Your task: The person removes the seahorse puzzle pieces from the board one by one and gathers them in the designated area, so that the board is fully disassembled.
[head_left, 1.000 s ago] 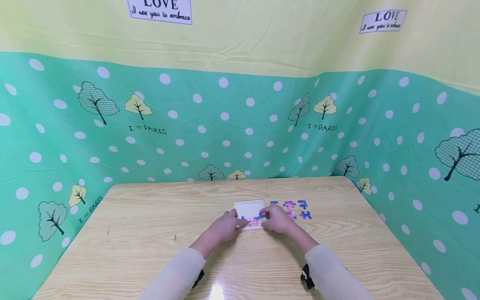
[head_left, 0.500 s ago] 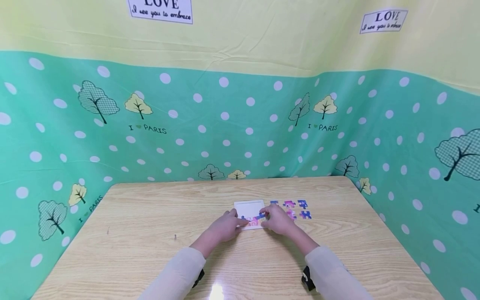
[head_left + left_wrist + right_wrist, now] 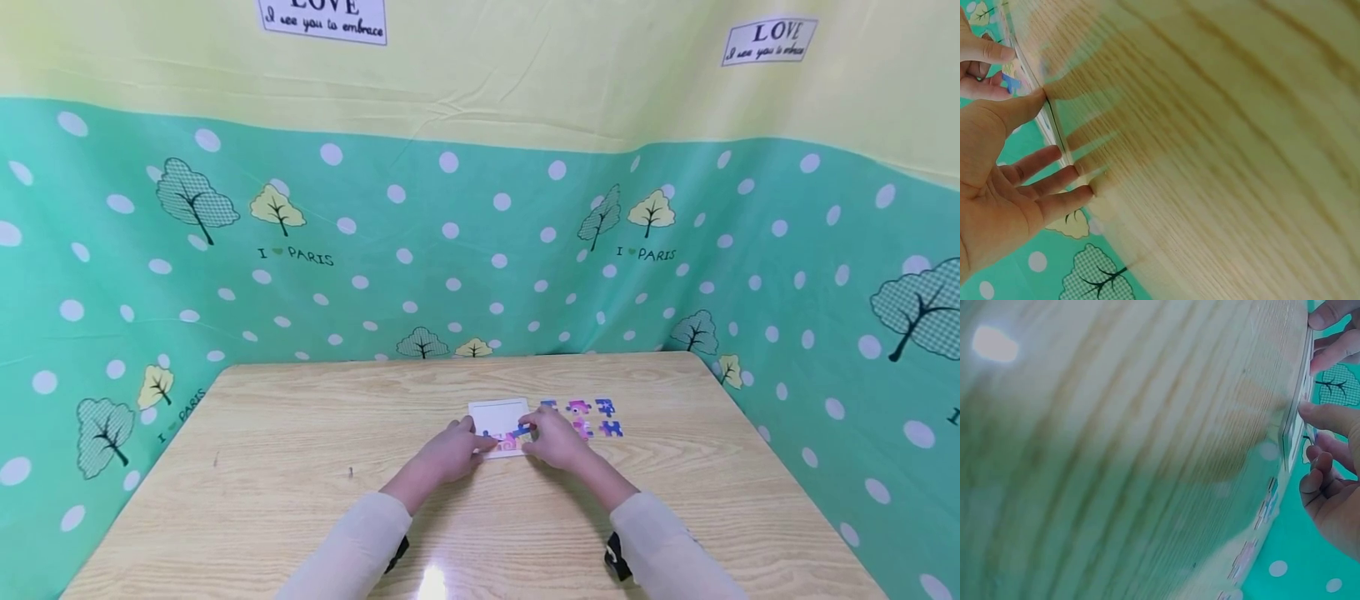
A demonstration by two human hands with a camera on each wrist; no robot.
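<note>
A white puzzle tray (image 3: 498, 413) lies on the table with pink jigsaw pieces (image 3: 507, 443) along its near side and bare white behind them. My left hand (image 3: 444, 457) rests at its left front corner. In the left wrist view, that thumb touches the tray's near edge and the other fingers (image 3: 1044, 187) stretch out straight, tips down by its side. My right hand (image 3: 557, 439) is at the right side of the tray, pinching a blue jigsaw piece (image 3: 519, 432) that sits slanted over the row. Its fingers partly cover the piece.
Loose jigsaw pieces lie right of the tray: a pink one (image 3: 578, 408), a blue one (image 3: 605, 408), another blue one (image 3: 611, 429), and others partly behind my right hand. A small dark mark (image 3: 350, 472) shows on the table (image 3: 300, 433). A dotted curtain (image 3: 420, 250) hangs behind.
</note>
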